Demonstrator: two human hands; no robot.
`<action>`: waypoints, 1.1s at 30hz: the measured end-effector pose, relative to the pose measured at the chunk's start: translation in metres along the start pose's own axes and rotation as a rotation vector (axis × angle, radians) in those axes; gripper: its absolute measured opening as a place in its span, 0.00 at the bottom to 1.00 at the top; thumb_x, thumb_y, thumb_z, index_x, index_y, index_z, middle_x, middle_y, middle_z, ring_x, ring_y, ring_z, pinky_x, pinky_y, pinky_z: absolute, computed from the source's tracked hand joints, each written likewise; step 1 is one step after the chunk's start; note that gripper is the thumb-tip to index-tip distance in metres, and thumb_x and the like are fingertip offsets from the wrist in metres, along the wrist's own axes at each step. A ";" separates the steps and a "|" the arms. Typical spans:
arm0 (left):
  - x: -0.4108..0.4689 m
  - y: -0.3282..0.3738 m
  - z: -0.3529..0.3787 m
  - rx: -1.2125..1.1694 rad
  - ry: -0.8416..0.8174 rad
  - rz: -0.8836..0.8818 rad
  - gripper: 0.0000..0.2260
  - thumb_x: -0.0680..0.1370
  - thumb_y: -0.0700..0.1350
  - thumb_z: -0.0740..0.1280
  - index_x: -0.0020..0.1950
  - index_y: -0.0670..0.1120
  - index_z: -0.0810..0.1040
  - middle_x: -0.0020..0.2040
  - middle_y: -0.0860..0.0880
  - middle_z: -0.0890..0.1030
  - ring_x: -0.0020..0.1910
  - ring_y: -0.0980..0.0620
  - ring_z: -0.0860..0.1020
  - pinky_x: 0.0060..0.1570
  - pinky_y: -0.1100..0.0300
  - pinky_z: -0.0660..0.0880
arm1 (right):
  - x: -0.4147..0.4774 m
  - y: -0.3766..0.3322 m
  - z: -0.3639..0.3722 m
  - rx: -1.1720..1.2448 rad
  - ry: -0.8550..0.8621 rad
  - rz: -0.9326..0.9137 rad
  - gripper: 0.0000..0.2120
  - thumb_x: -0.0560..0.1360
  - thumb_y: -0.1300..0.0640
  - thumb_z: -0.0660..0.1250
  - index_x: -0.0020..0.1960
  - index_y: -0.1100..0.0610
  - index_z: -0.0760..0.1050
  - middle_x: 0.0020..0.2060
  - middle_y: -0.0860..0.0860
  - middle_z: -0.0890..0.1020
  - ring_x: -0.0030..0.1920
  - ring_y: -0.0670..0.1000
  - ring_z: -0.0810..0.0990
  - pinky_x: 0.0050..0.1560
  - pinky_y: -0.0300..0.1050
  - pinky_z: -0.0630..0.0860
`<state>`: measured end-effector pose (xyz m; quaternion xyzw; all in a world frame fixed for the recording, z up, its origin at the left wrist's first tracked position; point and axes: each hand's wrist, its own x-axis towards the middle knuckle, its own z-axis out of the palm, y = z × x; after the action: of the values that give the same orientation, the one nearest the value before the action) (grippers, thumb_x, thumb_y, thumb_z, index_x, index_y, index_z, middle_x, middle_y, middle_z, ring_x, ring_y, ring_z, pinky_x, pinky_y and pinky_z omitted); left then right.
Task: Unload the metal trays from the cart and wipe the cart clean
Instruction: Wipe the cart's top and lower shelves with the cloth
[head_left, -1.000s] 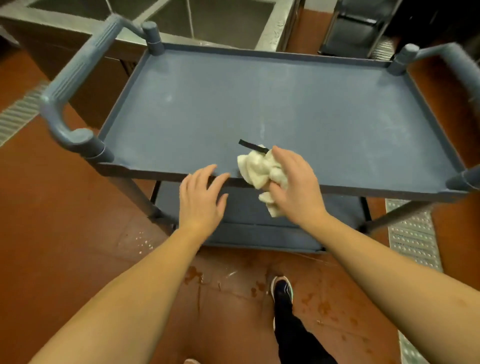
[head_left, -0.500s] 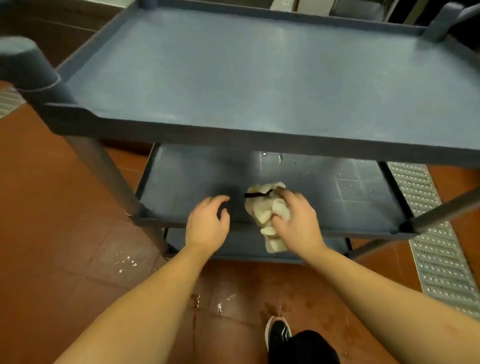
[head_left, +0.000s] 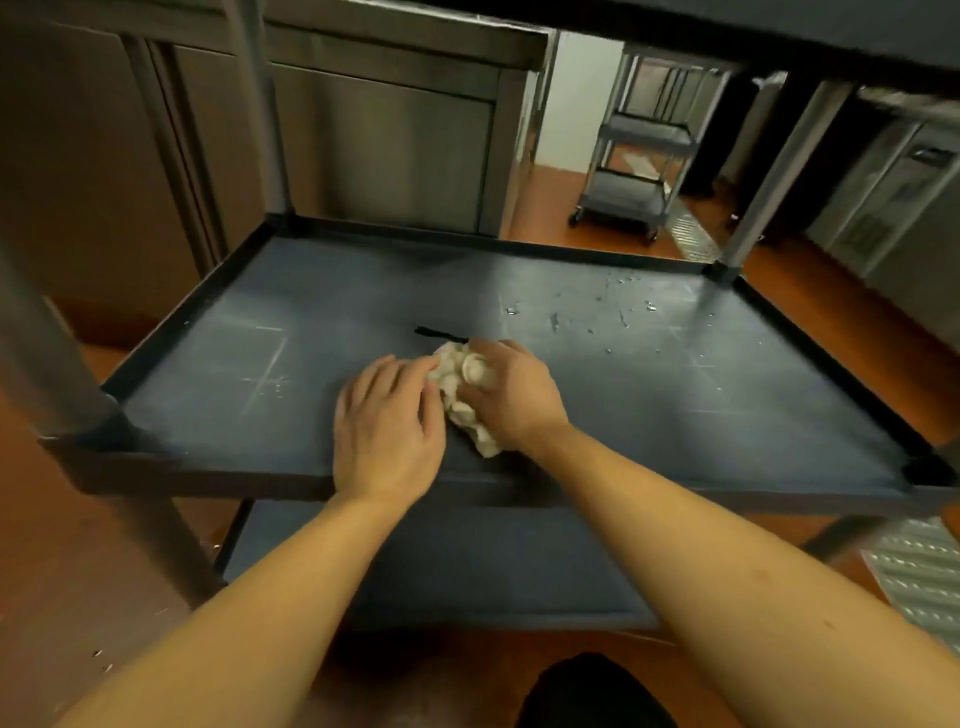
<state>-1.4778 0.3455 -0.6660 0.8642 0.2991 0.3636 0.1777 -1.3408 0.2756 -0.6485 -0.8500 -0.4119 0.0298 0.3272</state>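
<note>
1. The cart's middle shelf (head_left: 218, 415) carries only pale scuff lines (head_left: 265, 364) on its left part. No metal trays show on it, nor on the lower shelf (head_left: 467, 566) below.
2. The left grip (head_left: 387, 421) (the person's bare left hand) lies flat on the shelf near the front rim. Its fingers are straight and hold nothing, and their tips touch the left edge of the cloth.
3. The cloth (head_left: 460, 387), a bunched white rag, sits on the shelf near the front middle, between the two hands. Its long axis runs roughly from the front rim towards the far side. A thin black strip (head_left: 436, 331) lies just beyond it.
4. The right grip (head_left: 511, 395) is curled over the cloth and presses it onto the shelf.
5. The water droplets (head_left: 597, 312) lie to the right of the cloth and farther in, towards the far right corner post, apart from the rag. The right grip is the nearer one, so the next stroke probably needs to sweep away from the person and rightward, with the left grip only steadying.
</note>
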 end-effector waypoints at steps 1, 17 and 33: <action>0.002 -0.003 -0.001 0.019 -0.004 0.001 0.13 0.79 0.47 0.60 0.63 0.48 0.75 0.59 0.46 0.78 0.64 0.44 0.72 0.61 0.46 0.67 | 0.004 0.010 -0.008 0.002 0.000 0.039 0.19 0.73 0.55 0.65 0.63 0.49 0.74 0.59 0.50 0.76 0.53 0.53 0.77 0.48 0.43 0.73; 0.018 -0.027 -0.010 0.093 -0.102 -0.051 0.18 0.78 0.57 0.58 0.65 0.52 0.71 0.64 0.49 0.74 0.64 0.46 0.69 0.61 0.45 0.68 | -0.041 0.215 -0.198 -0.319 0.354 0.554 0.10 0.75 0.61 0.64 0.55 0.53 0.77 0.38 0.49 0.79 0.36 0.50 0.77 0.33 0.45 0.75; 0.018 -0.029 -0.011 -0.215 -0.126 -0.105 0.24 0.74 0.68 0.56 0.66 0.60 0.70 0.65 0.57 0.72 0.65 0.55 0.69 0.62 0.58 0.65 | 0.069 0.054 -0.036 -0.160 0.091 0.199 0.20 0.73 0.42 0.62 0.60 0.52 0.72 0.54 0.53 0.75 0.47 0.53 0.79 0.53 0.52 0.79</action>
<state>-1.4868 0.3798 -0.6642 0.8445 0.2916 0.3285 0.3064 -1.2471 0.2815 -0.6364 -0.9105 -0.3112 -0.0095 0.2721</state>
